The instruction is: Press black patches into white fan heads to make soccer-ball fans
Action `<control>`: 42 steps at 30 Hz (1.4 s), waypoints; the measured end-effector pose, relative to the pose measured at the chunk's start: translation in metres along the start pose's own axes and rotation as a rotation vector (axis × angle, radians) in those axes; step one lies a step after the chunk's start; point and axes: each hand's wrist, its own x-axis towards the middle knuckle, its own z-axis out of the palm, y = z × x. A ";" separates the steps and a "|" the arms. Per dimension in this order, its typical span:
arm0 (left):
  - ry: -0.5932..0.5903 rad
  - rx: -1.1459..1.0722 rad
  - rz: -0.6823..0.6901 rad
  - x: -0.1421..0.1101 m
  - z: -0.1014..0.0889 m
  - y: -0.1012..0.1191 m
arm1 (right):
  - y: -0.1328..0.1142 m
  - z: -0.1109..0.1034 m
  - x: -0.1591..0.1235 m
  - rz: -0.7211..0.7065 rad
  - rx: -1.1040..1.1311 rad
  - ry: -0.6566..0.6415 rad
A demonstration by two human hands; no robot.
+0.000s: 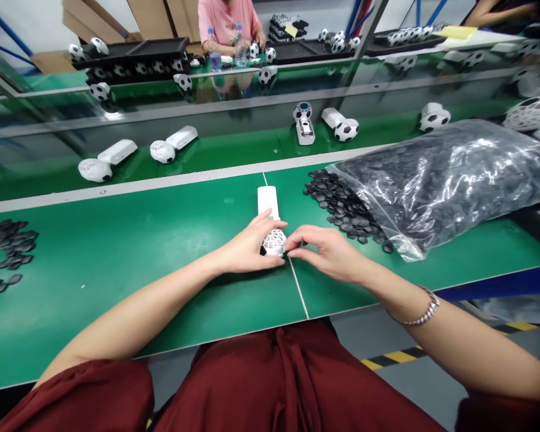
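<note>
A white plastic device (267, 201) with a round, soccer-ball-shaped head (274, 241) lies on the green worktable in front of me. Most of the ball's cells look white and open, and a black patch shows at its lower left. My left hand (252, 243) wraps the ball from the left, thumb below and fingers above. From the right, my right hand (321, 249) pinches what looks like a small black piece (286, 252) against the ball's side. The fingertips partly hide that piece.
A clear plastic bag (454, 180) of black pieces lies at the right, with a loose pile (342, 204) spilling from its mouth. More black pieces (15, 240) lie far left. Finished-looking soccer-ball devices (346, 129) rest on the green belt (234, 150) beyond. A person (229, 27) sits across.
</note>
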 end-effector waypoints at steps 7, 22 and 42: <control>0.040 -0.015 -0.009 0.000 0.004 0.002 | 0.006 0.007 0.010 -0.036 0.047 0.020; 0.065 -0.038 0.022 -0.002 0.005 -0.001 | 0.009 0.021 0.007 -0.005 0.147 0.157; 0.017 -0.110 -0.005 0.000 0.002 0.000 | 0.083 -0.032 0.051 0.257 -0.566 0.214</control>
